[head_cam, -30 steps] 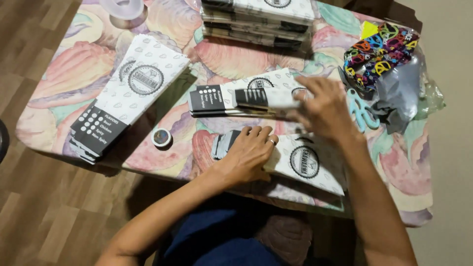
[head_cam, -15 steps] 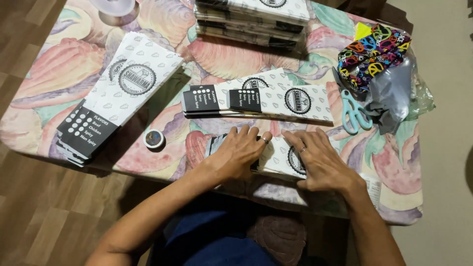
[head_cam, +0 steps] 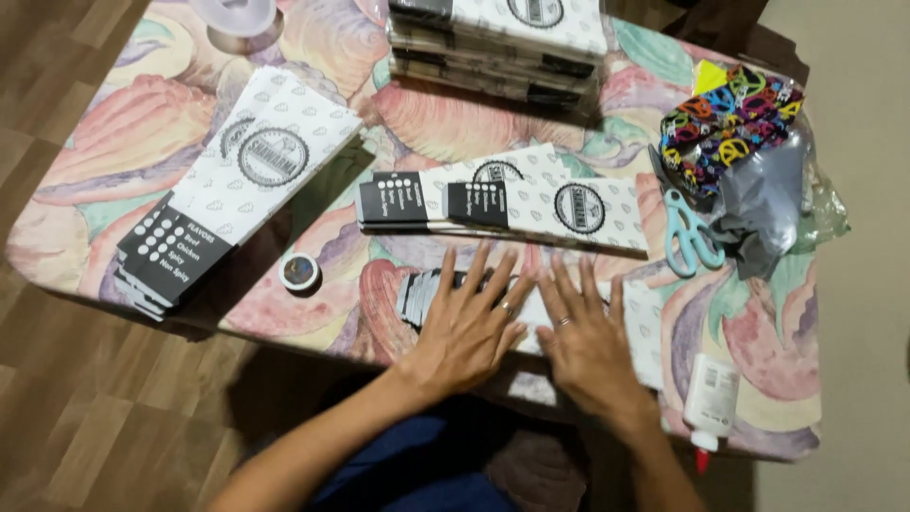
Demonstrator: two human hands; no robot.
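Table [head_cam: 123,133]: floral cloth, holds all.
Sleeve stacks: one far [head_cam: 493,43], one left [head_cam: 232,194], two laid mid-table [head_cam: 502,204].
Sleeve [head_cam: 531,313]: at the near edge, under your palms.
Left hand [head_cam: 469,327], right hand [head_cam: 588,346]: fingers spread flat, pressing it down.
Scissors [head_cam: 687,232], glue [head_cam: 711,398]: right.
Step, seemingly: pressing flat; next wants even pressure.

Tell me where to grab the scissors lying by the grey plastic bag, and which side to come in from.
Take the scissors by the light blue handle loops, which lie toward the near table edge, coming from that near side with the right hand. The blades point away, toward the colourful patterned pouch, and the grey plastic bag crowds their right side, so a near or left approach looks clearest.
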